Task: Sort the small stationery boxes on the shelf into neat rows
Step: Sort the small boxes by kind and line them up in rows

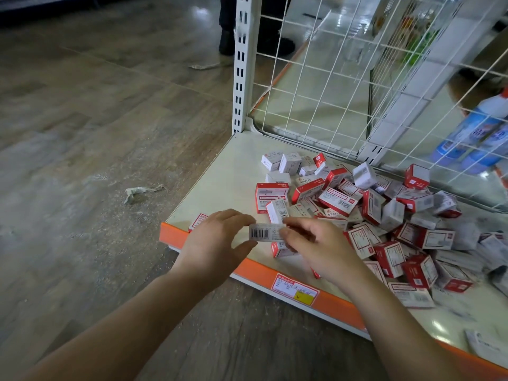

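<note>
A loose heap of several small red-and-white staple boxes (365,207) covers the low cream shelf (228,177) with an orange front edge. I hold one small box (264,232), barcode side up, just above the shelf's front left part. My left hand (217,240) pinches its left end between thumb and fingers. My right hand (313,246) grips its right end. One box (198,220) lies partly hidden under my left hand near the front corner, and another (280,250) sits just below the held box.
A white wire grid (357,78) backs the shelf, with a slotted white upright (242,64) at its left corner. Blue bottles (472,133) stand behind the grid at right. Crumpled paper (137,192) lies on the wooden floor. A person's dark shoes (228,42) stand behind the upright.
</note>
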Motion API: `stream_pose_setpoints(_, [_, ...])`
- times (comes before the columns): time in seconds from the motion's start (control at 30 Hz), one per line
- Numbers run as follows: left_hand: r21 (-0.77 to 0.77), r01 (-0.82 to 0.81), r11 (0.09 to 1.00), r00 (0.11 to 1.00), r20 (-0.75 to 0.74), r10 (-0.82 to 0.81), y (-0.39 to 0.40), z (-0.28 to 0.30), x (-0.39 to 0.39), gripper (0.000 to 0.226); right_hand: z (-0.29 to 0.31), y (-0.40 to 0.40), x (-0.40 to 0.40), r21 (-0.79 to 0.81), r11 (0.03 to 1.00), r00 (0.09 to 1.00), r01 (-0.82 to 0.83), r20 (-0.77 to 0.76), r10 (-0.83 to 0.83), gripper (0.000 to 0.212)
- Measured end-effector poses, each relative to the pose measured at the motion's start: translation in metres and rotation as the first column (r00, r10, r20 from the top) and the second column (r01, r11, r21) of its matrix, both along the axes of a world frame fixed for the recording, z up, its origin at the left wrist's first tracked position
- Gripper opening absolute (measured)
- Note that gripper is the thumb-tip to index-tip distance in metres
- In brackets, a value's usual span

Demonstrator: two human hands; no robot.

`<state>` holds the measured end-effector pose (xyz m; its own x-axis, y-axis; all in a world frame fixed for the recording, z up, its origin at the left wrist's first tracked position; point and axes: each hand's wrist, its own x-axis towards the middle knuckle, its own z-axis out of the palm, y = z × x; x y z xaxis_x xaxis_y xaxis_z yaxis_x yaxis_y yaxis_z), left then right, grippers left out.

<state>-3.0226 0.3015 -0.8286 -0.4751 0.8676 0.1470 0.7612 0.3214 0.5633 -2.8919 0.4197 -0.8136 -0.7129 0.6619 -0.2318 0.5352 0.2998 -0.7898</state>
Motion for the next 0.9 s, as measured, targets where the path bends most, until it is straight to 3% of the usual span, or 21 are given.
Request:
stream_pose_setpoints(0.1, [0.008,-0.046,0.999,0.991,0.128,0.044,0.001,0.002,-0.001,0.023,-0.002,0.001,0.003,-0.040,0.999,0.999,0.019,-0.026,-0.021,0.027])
stream_pose_setpoints(0.17, [0.014,-0.100,0.995,0.950,0.298,0.091,0.001,0.002,-0.002,0.015,-0.004,0.002,0.005,-0.032,0.999,0.999,0.042,-0.022,-0.043,0.029])
stream_pose_setpoints(0.27, [-0.024,-0.218,0.976,0.832,0.518,0.199,0.003,0.002,-0.006,0.010,-0.009,0.002,0.006,-0.006,0.999,0.999,0.051,-0.003,-0.051,0.033])
stream_pose_setpoints(0.4, [-0.099,-0.297,0.950,0.682,0.674,0.283,0.006,0.000,-0.007,0.014,-0.014,-0.001,0.003,-0.018,0.999,1.000,0.028,0.006,-0.028,0.035])
stream_pose_setpoints(0.57, [-0.166,-0.273,0.948,0.627,0.716,0.306,0.005,-0.005,-0.008,0.016,-0.018,-0.001,0.001,0.035,0.999,1.000,0.025,-0.002,-0.025,0.041])
stream_pose_setpoints(0.73, [-0.241,-0.195,0.951,0.581,0.753,0.310,0.004,-0.008,-0.010,0.014,-0.015,0.000,0.002,0.000,0.989,0.989,-0.149,0.023,0.149,0.057])
stream_pose_setpoints(0.9, [-0.233,-0.187,0.954,0.575,0.761,0.299,0.002,-0.011,-0.012,0.014,-0.014,-0.002,0.001,0.073,0.982,0.984,-0.176,0.034,0.173,0.048])
